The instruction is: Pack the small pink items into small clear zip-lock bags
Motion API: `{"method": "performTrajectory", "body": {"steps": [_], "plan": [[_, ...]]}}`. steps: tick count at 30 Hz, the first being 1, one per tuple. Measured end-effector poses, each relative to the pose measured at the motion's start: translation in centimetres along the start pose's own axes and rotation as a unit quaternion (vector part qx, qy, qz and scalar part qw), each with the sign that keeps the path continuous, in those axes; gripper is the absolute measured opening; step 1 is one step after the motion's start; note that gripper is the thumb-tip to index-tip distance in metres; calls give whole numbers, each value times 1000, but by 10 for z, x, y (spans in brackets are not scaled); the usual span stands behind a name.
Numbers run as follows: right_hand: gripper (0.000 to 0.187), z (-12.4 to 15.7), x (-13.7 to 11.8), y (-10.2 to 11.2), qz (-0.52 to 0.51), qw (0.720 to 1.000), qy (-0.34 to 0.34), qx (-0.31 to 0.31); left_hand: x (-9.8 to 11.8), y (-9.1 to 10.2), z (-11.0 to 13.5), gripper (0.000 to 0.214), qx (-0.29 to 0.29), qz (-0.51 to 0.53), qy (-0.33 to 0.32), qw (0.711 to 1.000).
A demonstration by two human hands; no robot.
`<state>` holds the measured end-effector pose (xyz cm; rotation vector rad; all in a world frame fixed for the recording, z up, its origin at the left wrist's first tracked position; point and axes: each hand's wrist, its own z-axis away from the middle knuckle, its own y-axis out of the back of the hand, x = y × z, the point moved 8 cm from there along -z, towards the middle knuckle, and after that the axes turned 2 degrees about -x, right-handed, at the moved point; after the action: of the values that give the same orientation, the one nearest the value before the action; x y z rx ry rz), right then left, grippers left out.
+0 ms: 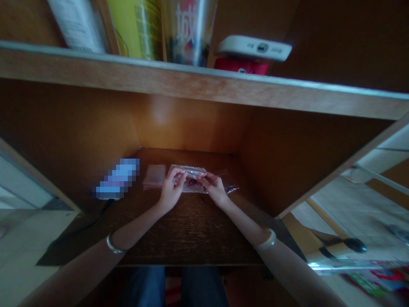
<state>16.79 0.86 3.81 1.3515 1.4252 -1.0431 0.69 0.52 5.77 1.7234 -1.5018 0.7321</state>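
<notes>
Between my hands is a clear plastic bag [188,169] with small dark red and black pieces [193,183] showing at its lower part. My left hand [173,187] pinches the bag's upper left side between thumb and fingers. On the upper right side, my right hand [214,187] grips it the same way. Left of the bag lies a stack of flat clear bags [154,175]. Another clear packet [231,188] with dark contents lies just right of my right hand, partly hidden by it. What the small pieces are cannot be made out.
A blurred-out phone-like device [118,179] with a cable stands at the left on the dark wooden desktop [191,230]. Above runs a shelf edge [191,85], bearing a yellow container [137,27], a clear cup [188,32] and a white boxy device [255,47]. Wooden side panels flank the space.
</notes>
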Motion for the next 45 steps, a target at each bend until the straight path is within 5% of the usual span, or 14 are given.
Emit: {"method": "performTrajectory", "body": {"steps": [12, 29, 45], "plan": [[31, 0, -1, 2, -11, 1000, 1, 28, -2, 1, -2, 13, 4, 5, 9, 1000], [27, 0, 2, -2, 12, 1000, 14, -3, 13, -6, -1, 14, -37, -56, -21, 998], [26, 2, -1, -6, 18, 999, 19, -25, 5, -15, 1, 13, -79, -41, -13, 996]]}}
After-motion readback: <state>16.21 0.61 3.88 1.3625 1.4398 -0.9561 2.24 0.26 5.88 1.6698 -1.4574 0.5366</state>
